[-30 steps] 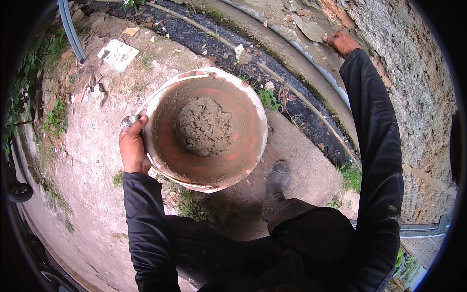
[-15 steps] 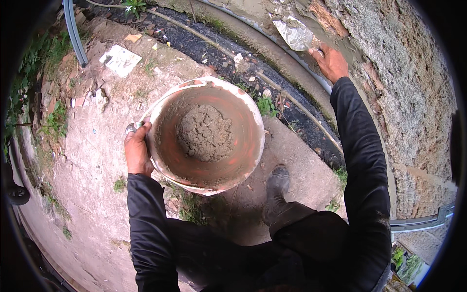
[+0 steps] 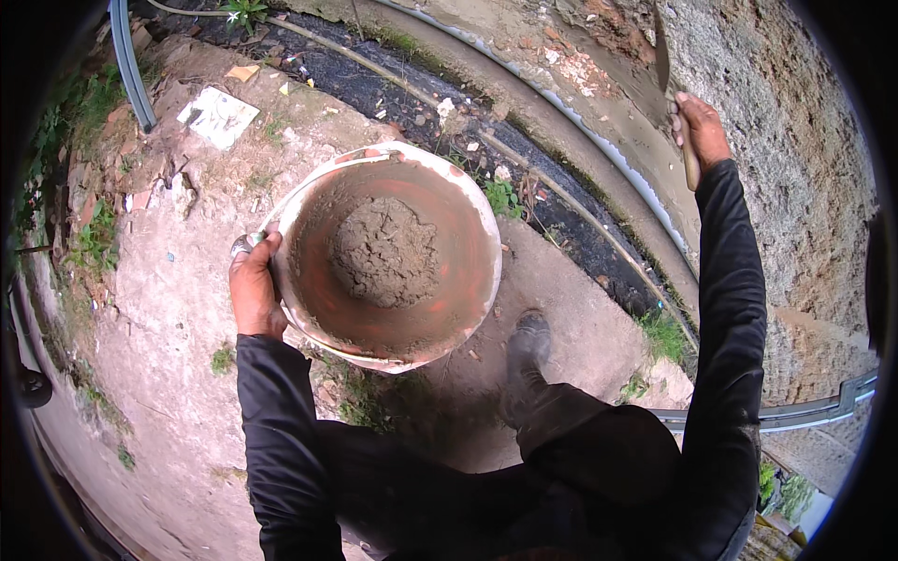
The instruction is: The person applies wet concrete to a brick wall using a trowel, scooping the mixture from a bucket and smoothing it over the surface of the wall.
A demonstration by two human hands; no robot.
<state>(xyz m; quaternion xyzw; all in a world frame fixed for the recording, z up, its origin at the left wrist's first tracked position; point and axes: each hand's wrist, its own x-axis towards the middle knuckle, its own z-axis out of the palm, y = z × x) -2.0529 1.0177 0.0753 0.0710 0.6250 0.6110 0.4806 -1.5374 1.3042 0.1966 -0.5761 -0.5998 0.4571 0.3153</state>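
Note:
My left hand (image 3: 258,280) is closed on the left rim of a white bucket (image 3: 483,243), whose inside is smeared grey and orange. A lump of wet grey mortar (image 3: 383,251) lies in its bottom. Up at the right, my right hand (image 3: 703,131) grips the wooden handle of a trowel (image 3: 663,65), whose blade is seen nearly edge-on against the rough wall (image 3: 786,206) and its smeared mortar.
A grey pipe (image 3: 561,107) runs along the wall's foot beside a dark channel (image 3: 327,61) with plants and rubble. The pale concrete ground (image 3: 159,280) holds a white sheet (image 3: 218,117), weeds and debris. My boot (image 3: 529,341) stands below the bucket.
The trowel has swung up and right from showing its flat blade to standing edge-on at the wall, my right hand moving with it. The bucket in my left hand has shifted slightly left.

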